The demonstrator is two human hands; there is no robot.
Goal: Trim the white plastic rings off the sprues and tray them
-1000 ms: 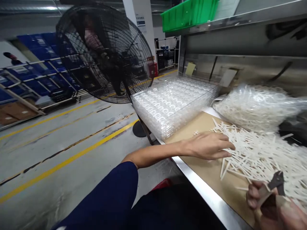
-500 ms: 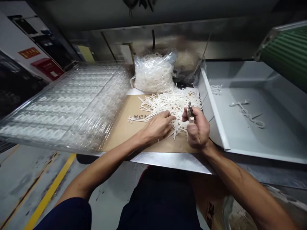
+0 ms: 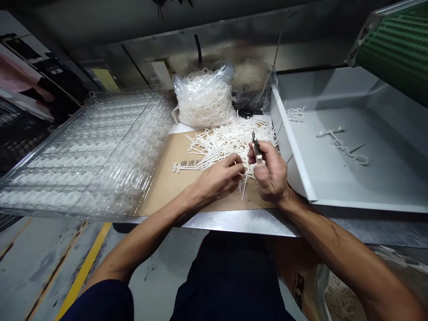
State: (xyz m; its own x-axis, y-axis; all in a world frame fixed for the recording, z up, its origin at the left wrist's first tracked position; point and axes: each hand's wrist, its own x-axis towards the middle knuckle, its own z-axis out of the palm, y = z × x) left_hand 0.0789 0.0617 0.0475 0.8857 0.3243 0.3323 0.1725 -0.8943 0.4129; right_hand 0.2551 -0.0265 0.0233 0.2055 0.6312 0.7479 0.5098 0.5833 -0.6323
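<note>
My right hand [image 3: 271, 174] is closed around a small pair of nippers [image 3: 256, 145], their metal jaws pointing up and away from me. Beside it, my left hand [image 3: 220, 177] has its fingers curled together at the near edge of a pile of thin white plastic pieces [image 3: 230, 141]. What the left fingers pinch, if anything, is hidden. Several white sticks poke out just below those fingertips. The pile lies on a sheet of brown cardboard [image 3: 163, 178], and a few longer pieces stretch left across its printed characters.
Stacked clear trays [image 3: 76, 151] with white coiled parts stand left. A clear bag [image 3: 203, 100] of white parts sits behind the pile. At right, a grey bin [image 3: 384, 187] holds a few white pieces below a green ribbed belt [image 3: 397, 53]. Someone in a pink top [image 3: 16, 73] is far left.
The view has shifted a little, and a person has come into sight at the far left. Both hands stay close together at the pile; the nippers remain in my right hand.
</note>
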